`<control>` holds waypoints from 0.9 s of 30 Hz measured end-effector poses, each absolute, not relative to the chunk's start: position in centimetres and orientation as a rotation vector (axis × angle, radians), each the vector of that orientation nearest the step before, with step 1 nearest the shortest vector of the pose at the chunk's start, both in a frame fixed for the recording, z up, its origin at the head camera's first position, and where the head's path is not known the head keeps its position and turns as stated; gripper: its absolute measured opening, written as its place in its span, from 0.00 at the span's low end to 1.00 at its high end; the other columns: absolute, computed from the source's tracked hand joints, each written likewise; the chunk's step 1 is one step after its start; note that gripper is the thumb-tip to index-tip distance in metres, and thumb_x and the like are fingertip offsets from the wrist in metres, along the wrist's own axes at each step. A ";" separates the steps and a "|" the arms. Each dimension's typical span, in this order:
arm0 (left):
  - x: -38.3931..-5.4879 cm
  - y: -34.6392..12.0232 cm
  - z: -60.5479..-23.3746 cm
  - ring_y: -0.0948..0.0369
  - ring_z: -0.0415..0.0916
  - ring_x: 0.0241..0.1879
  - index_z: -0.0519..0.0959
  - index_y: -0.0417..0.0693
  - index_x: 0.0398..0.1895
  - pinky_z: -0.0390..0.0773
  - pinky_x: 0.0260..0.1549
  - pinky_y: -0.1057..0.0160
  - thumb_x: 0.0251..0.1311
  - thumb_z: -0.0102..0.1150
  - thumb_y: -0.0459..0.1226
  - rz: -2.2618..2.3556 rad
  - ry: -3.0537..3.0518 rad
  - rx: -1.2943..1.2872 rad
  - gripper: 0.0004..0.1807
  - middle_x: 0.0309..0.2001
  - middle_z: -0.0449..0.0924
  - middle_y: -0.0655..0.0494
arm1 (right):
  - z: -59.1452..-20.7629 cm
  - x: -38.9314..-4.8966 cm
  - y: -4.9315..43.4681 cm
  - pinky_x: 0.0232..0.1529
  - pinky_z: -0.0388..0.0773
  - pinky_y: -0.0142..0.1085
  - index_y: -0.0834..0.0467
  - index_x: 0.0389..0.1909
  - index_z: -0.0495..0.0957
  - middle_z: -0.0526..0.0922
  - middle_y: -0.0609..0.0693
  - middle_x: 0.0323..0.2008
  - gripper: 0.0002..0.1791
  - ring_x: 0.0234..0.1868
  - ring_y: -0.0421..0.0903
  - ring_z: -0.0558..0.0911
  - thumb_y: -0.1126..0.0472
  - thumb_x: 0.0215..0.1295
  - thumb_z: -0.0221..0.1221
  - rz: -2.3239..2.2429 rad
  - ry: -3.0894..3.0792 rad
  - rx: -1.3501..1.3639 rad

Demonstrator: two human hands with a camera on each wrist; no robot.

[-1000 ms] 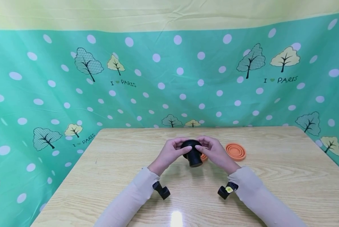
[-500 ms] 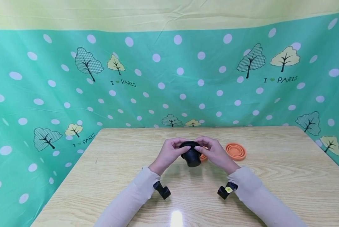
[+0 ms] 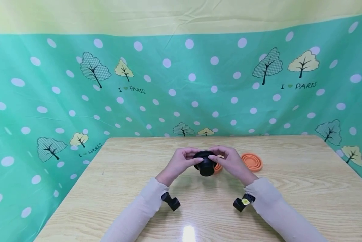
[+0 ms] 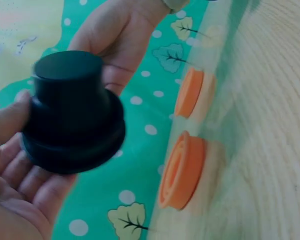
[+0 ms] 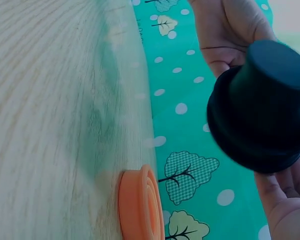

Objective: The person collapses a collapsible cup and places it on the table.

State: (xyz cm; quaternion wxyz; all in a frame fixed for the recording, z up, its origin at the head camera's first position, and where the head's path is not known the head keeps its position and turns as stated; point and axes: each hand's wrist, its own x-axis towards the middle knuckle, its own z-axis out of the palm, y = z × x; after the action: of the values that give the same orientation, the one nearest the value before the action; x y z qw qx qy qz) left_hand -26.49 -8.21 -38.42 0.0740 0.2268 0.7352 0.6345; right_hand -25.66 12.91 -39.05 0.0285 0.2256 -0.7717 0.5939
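Note:
Both hands hold a black collapsible cup (image 3: 206,164) over the middle of the table, its narrow base turned toward me. My left hand (image 3: 182,163) grips the wide rim side from the left, thumb on the near face and fingers behind. From the right, my right hand (image 3: 228,163) grips it in the same way. Both wrist views show the cup's stepped side, a broad ring below a narrower section with a flat end. An orange collapsed cup (image 3: 218,168) lies on the table behind it, partly hidden by the cup and right hand.
Another orange collapsed cup (image 3: 251,162), with concentric rings, lies flat right of the right hand. The light wood table (image 3: 132,168) ends at a green dotted curtain (image 3: 156,80) behind. A black wrist camera (image 3: 171,201) sits under the left sleeve, another under the right.
The cup's narrow part looks shorter than a second ago, and its base faces me more. Both hands keep their grip in nearly the same place; the orange cups have not moved.

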 end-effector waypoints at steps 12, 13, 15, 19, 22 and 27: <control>-26.5 -8.3 -37.8 0.62 0.78 0.41 0.77 0.34 0.51 0.77 0.41 0.67 0.60 0.60 0.33 1.941 2.241 0.671 0.17 0.45 0.81 0.43 | -39.1 -25.8 13.5 0.48 0.77 0.34 0.62 0.48 0.76 0.81 0.56 0.46 0.18 0.49 0.47 0.80 0.56 0.62 0.62 1.926 -2.483 0.721; -26.4 -8.2 -37.7 0.62 0.77 0.42 0.77 0.35 0.51 0.77 0.41 0.66 0.60 0.61 0.33 1.937 2.242 0.671 0.17 0.45 0.81 0.45 | -39.0 -25.8 13.5 0.50 0.76 0.35 0.61 0.48 0.76 0.81 0.55 0.46 0.17 0.51 0.48 0.80 0.55 0.62 0.62 1.918 -2.489 0.732; -26.3 -8.2 -37.4 0.61 0.75 0.44 0.79 0.38 0.50 0.77 0.41 0.64 0.58 0.63 0.34 1.920 2.243 0.669 0.16 0.44 0.81 0.49 | -38.9 -25.8 13.4 0.52 0.74 0.38 0.61 0.46 0.77 0.81 0.55 0.45 0.17 0.52 0.49 0.79 0.54 0.63 0.62 1.895 -2.487 0.752; -26.3 -8.0 -37.4 0.59 0.73 0.44 0.80 0.40 0.46 0.76 0.41 0.63 0.56 0.66 0.36 1.891 2.266 0.671 0.15 0.42 0.81 0.52 | -38.8 -25.7 13.2 0.54 0.74 0.42 0.61 0.45 0.77 0.81 0.54 0.44 0.15 0.52 0.50 0.79 0.56 0.62 0.62 1.858 -2.455 0.756; -26.4 -7.9 -37.5 0.59 0.73 0.42 0.80 0.40 0.43 0.75 0.39 0.63 0.56 0.66 0.37 1.881 2.294 0.689 0.14 0.40 0.81 0.52 | -38.8 -25.7 13.2 0.50 0.76 0.39 0.62 0.44 0.78 0.81 0.53 0.43 0.14 0.50 0.48 0.80 0.59 0.62 0.62 1.837 -2.426 0.747; -26.6 -7.6 -37.7 0.61 0.74 0.40 0.80 0.40 0.42 0.78 0.39 0.64 0.56 0.65 0.36 1.871 2.361 0.716 0.12 0.39 0.81 0.51 | -38.9 -25.6 13.1 0.42 0.79 0.33 0.63 0.43 0.78 0.81 0.56 0.42 0.13 0.46 0.48 0.81 0.60 0.61 0.63 1.828 -2.388 0.738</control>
State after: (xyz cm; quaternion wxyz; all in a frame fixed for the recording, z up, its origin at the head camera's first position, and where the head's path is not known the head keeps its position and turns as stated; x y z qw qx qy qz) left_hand -26.56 -7.60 -37.69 0.0229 0.2312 0.7623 0.6041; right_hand -25.64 13.12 -38.89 0.0225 0.2381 -0.7711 0.5901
